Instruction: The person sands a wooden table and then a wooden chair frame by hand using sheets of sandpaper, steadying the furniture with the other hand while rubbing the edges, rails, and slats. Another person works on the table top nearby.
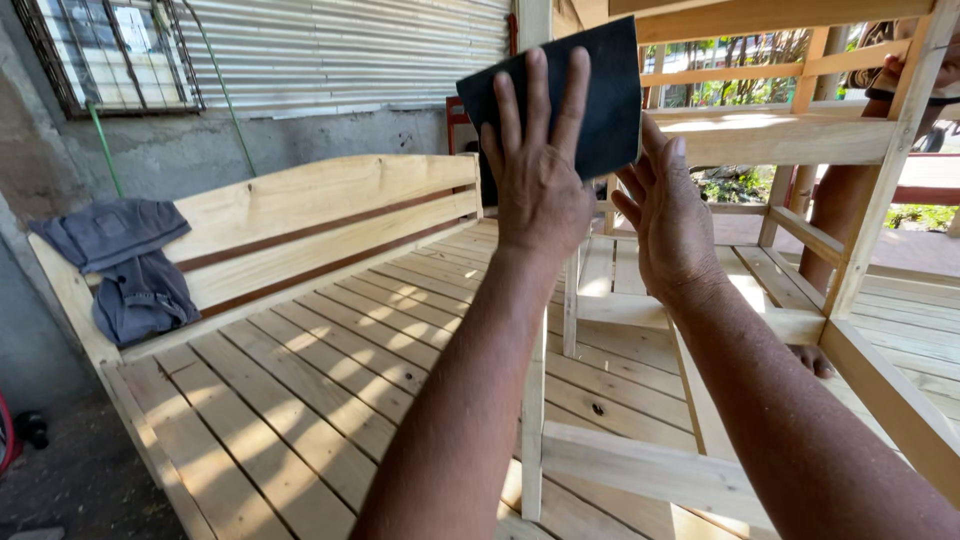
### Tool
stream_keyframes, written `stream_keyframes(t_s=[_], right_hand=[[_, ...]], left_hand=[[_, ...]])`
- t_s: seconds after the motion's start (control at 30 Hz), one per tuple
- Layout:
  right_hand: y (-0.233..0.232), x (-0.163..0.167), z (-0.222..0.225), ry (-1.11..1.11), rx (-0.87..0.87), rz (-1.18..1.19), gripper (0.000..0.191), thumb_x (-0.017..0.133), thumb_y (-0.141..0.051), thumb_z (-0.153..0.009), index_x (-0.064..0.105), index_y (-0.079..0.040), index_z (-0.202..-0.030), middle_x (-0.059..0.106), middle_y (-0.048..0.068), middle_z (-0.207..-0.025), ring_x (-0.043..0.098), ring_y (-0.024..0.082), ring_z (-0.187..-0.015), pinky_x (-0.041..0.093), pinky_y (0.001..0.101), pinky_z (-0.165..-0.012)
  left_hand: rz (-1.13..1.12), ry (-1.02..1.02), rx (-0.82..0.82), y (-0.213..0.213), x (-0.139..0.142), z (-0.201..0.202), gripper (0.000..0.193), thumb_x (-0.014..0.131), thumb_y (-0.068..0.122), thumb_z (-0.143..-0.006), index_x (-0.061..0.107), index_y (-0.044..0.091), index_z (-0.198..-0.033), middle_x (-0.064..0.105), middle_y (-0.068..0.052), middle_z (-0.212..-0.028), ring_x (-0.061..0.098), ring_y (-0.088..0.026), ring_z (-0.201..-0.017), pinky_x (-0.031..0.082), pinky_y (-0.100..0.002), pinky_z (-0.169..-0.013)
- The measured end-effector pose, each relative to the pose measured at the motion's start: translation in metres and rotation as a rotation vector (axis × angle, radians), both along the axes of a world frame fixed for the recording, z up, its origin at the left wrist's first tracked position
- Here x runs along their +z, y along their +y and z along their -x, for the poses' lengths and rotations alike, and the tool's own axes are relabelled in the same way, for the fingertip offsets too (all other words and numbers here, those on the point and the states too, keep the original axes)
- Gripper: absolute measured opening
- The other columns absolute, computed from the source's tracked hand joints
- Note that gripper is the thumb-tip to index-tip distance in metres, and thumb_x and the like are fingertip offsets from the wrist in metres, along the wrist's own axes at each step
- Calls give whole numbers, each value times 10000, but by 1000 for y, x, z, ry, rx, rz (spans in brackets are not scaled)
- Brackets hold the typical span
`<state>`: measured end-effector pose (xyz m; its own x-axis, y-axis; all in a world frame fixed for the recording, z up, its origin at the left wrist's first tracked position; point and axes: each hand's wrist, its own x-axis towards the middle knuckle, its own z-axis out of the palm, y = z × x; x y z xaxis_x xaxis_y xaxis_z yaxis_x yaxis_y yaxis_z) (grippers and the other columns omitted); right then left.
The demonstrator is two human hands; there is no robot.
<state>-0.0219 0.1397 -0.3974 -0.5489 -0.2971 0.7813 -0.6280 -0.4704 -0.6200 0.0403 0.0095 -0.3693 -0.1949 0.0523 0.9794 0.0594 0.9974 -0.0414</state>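
Pale, unfinished pine fills the view: at far left, a grey garment (125, 265) hangs draped over the end of the wooden bed headboard (320, 225), which rises on edge from the slatted bed base (330, 375) lying flat below. Behind it, a corrugated metal wall (350, 50) and a barred window (110, 50) close off the back.

Moving toward the middle, the left hand (540, 170) is up high, palm flat and fingers spread wide, pressed against a dark sheet of sandpaper (585, 95). It grips nothing; it simply lies flat on the sheet, which stands upright near the top centre of the view, against the upright wooden frame.

Just to the right, the right hand (672, 215) comes in beside it, open too, fingers straight and together, their tips meeting the sheet's lower right edge. Whether the thumb pinches the paper from behind cannot be told.

Further right stands the wooden frame (800, 140), its rails and posts sunlit, resting on top of the slats. At the far top right, another person's hand (925, 70) rests on a post of that frame, their leg (830, 220) visible behind the rails.
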Motion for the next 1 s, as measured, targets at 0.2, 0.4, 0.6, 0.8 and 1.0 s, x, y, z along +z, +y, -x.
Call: stream_keyframes(t_s=[0.2,0.4,0.6,0.8,1.0], right_hand=[[17,4,0,-95,-40,68,745,190,-610,-1016,286,-177,-1615,383,147,-1653,432,344,-1483,330,510,-1197],[38,6,5,-133,-138,55,764,189,-605,-1011,370,-117,-1571,500,182,-1565,530,350,-1410,395,508,-1158],[40,7,-3,-95,-173,24,757,182,-594,-1017,382,-107,-1561,507,192,-1546,537,346,-1395,399,508,-1150],[28,20,-7,-108,-180,48,723,199,-573,-1018,410,-124,-1545,555,169,-1513,561,332,-1374,421,498,-1138],[11,34,-21,-16,-166,99,726,201,-577,-1030,449,-117,-1533,579,155,-1513,550,330,-1396,407,510,-1151]], left_hand=[[23,-228,72,2,-75,-39,868,567,-19,-876,238,277,-1623,-34,-87,-1721,-8,-402,-1593,4,-734,-1234],[80,-265,88,-4,37,-18,803,572,22,-902,279,230,-1620,-102,-98,-1702,-91,-446,-1569,-54,-752,-1204],[35,-255,-35,8,-5,-43,835,631,135,-887,229,259,-1609,-143,-139,-1674,-107,-486,-1545,-15,-750,-1207],[126,-247,114,-16,26,-11,854,611,178,-956,110,188,-1647,-123,-102,-1684,-98,-466,-1550,-12,-750,-1209],[96,-84,62,-19,25,-4,889,641,162,-912,150,226,-1650,-90,-75,-1710,-89,-427,-1578,46,-727,-1251]])
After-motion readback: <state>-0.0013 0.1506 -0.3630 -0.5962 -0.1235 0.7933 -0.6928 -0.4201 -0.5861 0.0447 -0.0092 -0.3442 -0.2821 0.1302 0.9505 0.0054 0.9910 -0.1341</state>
